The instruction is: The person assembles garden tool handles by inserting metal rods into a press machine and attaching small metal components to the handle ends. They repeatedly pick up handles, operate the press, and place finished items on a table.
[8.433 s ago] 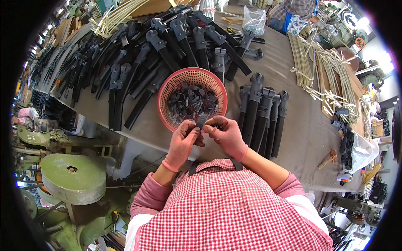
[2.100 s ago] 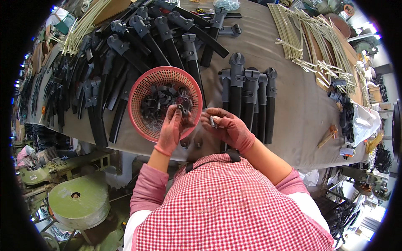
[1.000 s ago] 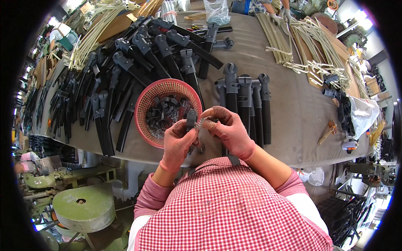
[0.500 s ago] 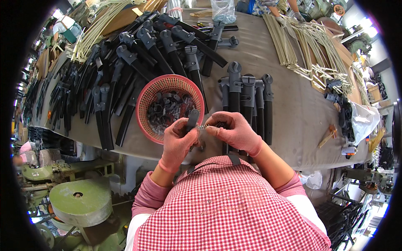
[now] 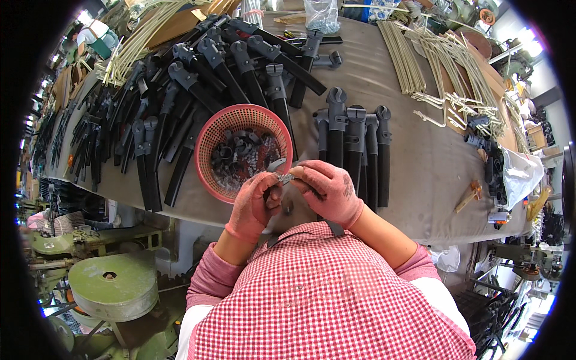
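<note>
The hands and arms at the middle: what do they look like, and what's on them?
The left hand and right hand are a person's, in pink, close-fitting gloves ending at the wrist. Dark smudges mark the back of the right one. Dusky-pink sleeves leave the forearms bare; white fabric covers the arms higher up.

- The left hand (image 5: 251,201), in a pink glove, is pinching a curved grey clip (image 5: 276,164).
- The right hand (image 5: 331,191), gloved too, is holding a small metal spring (image 5: 286,178) at one end.
- A round red basket (image 5: 207,141) is sitting just past the hands, holding many grey parts (image 5: 242,146).
- Black tubes with grey tops (image 5: 356,127) are lying in a row on the brown table (image 5: 423,186).
- More tubes (image 5: 243,63) are making a big heap behind the basket.
- Pale bent rods (image 5: 402,60) are lying far right.
</note>
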The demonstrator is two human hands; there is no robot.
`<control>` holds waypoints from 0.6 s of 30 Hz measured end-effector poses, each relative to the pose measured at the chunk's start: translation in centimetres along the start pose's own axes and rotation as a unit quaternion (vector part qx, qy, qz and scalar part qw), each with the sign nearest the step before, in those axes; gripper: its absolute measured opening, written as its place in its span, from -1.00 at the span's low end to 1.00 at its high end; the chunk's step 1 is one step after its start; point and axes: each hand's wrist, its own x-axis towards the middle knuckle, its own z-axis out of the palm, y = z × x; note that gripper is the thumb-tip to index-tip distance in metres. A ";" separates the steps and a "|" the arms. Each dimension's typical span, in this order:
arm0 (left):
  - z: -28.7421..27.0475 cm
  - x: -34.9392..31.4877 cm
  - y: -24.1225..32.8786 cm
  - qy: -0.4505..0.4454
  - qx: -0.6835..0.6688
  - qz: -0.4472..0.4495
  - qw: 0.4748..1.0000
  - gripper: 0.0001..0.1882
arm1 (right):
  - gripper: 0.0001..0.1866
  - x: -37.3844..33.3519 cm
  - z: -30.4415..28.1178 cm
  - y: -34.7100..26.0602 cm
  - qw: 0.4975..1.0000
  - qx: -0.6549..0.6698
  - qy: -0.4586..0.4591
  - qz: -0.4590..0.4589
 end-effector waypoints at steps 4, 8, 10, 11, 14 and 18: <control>0.2 0.0 0.0 0.006 0.031 0.061 0.998 -0.86 | -0.80 0.1 0.4 -0.4 0.985 0.123 -0.013 0.120; 1.2 0.0 -0.5 0.014 0.097 0.174 0.980 -0.94 | -0.78 0.1 0.5 -0.7 0.739 0.509 -0.016 0.442; 1.4 -0.2 -0.5 -0.006 0.121 0.190 0.974 -0.89 | -0.79 0.0 0.2 -0.5 0.735 0.515 -0.028 0.440; 1.5 -0.2 -0.5 -0.011 0.128 0.202 0.971 -0.89 | -0.79 0.0 0.1 -0.4 0.728 0.529 -0.039 0.434; 1.4 -0.5 -0.4 -0.013 0.161 0.208 0.965 -0.90 | -0.79 0.0 0.1 0.0 0.735 0.523 -0.063 0.427; 1.0 -0.4 -0.3 0.015 0.141 0.128 0.982 -0.87 | -0.78 -0.2 1.7 0.0 0.892 0.368 0.006 0.263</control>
